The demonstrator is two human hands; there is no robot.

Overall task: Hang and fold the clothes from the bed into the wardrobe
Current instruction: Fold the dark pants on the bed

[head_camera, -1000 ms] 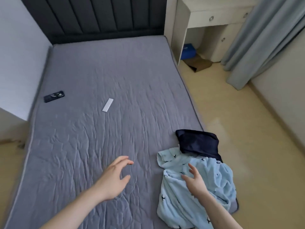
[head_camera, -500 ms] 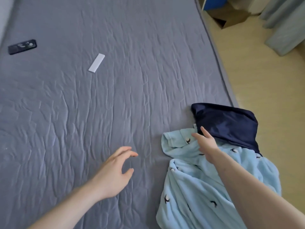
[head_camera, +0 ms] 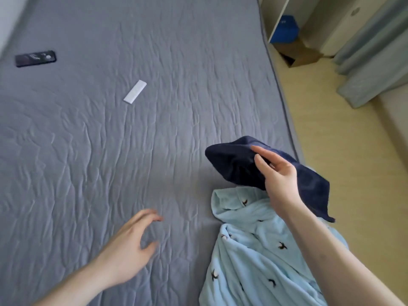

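- The navy garment [head_camera: 238, 164], which lay flat at the bed's edge half a second ago, is now seen lifted off the bed [head_camera: 110, 151], bunched and held above the blue robe [head_camera: 254, 257].
- It is gripped by the right hand [head_camera: 279, 175]: the thumb is pressed on the near side of the cloth and the fingers are curled behind it, where earlier that hand was only laid on the robe's collar.
- The garment's far end is raised over the mattress, while its near corner is left hanging past the right forearm, toward the floor [head_camera: 344, 173] side.
- The left hand [head_camera: 130, 246] is held just above the bedcover, much as before, with fingers spread and loosely bent and nothing grasped; its fingertips are blurred.
- The robe, pale blue with small dark bird marks, is left crumpled on the bed's near right corner, partly covered by the right arm.
- The bed is covered in wrinkled grey quilted fabric.
- A white remote [head_camera: 135, 91] is seen lying near the bed's middle, and a black remote [head_camera: 35, 58] near its far left edge, well apart from each other.
- Beyond the bed, a yellowish floor is shown, with a white desk [head_camera: 279, 21], a blue box [head_camera: 284, 29] and a cardboard box [head_camera: 300, 54] beneath it, and grey curtains [head_camera: 375, 51] at right.
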